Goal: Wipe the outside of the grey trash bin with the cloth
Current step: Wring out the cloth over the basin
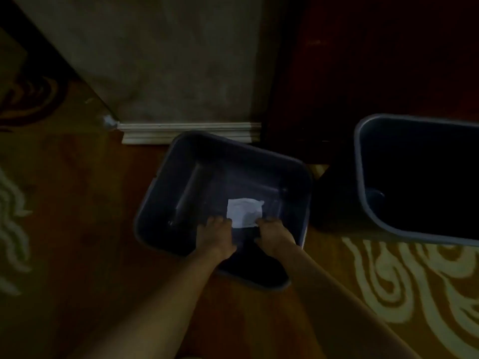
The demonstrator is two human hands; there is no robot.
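Note:
The grey trash bin [181, 193] sits on the floor in the middle of the head view, close to the wall. A small white cloth [245, 212] lies flat against a grey face of it. My left hand [216, 235] rests at the cloth's near left corner with curled fingers. My right hand [274, 234] pinches the near right corner. Both forearms reach in from the bottom edge. The light is dim, and the bin's near part under my hands is in dark shadow.
A second grey bin [359, 161] stands to the right, with its dark opening facing up. A white baseboard [186, 132] and a wall lie just behind the middle bin, and dark wooden furniture [363, 73] at the back right. The floor is patterned carpet [404, 281].

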